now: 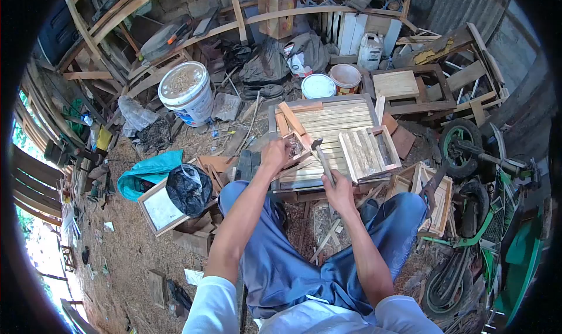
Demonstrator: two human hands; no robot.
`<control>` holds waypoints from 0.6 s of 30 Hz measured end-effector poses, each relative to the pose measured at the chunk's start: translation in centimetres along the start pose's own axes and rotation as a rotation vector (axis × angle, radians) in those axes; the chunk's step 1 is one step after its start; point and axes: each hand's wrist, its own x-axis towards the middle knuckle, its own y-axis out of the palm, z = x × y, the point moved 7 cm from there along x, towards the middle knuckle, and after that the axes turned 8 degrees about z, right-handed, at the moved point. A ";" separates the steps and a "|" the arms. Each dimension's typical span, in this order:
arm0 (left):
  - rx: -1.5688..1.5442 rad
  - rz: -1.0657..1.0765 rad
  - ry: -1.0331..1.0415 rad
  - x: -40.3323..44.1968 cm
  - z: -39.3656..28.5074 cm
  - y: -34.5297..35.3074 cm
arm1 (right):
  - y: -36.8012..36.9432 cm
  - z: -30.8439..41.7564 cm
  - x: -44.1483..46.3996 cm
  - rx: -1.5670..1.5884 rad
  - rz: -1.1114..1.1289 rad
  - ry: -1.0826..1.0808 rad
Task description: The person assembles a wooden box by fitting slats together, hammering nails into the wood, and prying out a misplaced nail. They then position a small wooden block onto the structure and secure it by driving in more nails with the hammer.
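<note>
I see the right hand point(339, 189) closed around a hammer point(323, 162), the left hand point(275, 153) apart, fingers in small box point(300, 156), its grip I cannot tell, wooden frame point(364, 153) right of both

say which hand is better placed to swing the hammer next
The right, most likely: the right hand already grips the hammer by its handle, with the head pointing away from the body. The left hand is occupied at the small wooden box.
</note>
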 end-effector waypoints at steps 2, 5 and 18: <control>0.019 0.027 -0.018 0.6 -0.4 0.5 | 0.2 -0.2 0.2 -0.034 -0.060 -0.072; 0.111 0.090 -0.058 1.4 -1.1 1.5 | 0.5 -0.7 0.3 -0.039 -0.069 -0.083; 0.232 0.003 -0.072 0.3 -1.6 1.1 | -0.5 0.5 -1.2 -0.011 -0.017 -0.010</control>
